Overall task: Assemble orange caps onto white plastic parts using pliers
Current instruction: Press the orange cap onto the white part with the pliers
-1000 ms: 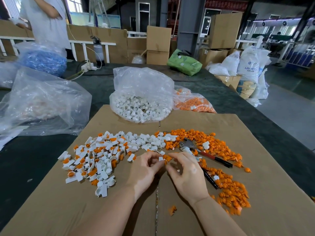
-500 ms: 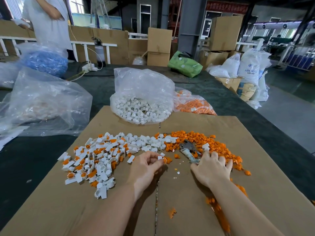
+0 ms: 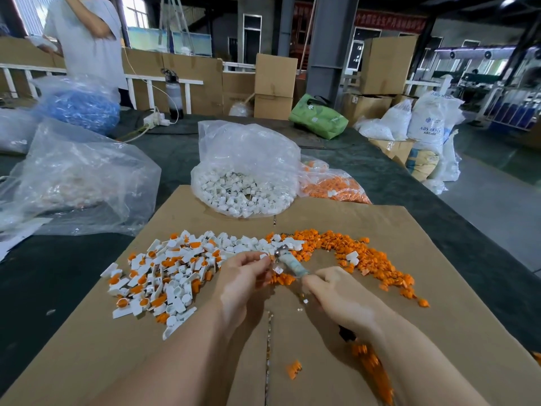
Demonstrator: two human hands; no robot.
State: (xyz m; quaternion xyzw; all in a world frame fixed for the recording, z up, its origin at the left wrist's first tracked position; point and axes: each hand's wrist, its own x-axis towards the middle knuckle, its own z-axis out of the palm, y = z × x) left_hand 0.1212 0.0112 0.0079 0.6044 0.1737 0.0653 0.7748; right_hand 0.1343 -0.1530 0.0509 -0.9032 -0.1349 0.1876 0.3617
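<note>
My left hand (image 3: 244,271) pinches a white part (image 3: 264,256) at the nose of the pliers (image 3: 288,263) my right hand (image 3: 336,297) grips, with some capped ones (image 3: 152,284) done but lots of loose orange caps (image 3: 371,259) left on the bench (image 3: 439,230).

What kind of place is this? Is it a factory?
Probably a small factory or workshop. Stacked cardboard boxes, big white sacks and a bag of white plastic parts surround the cardboard-covered worktable.
</note>
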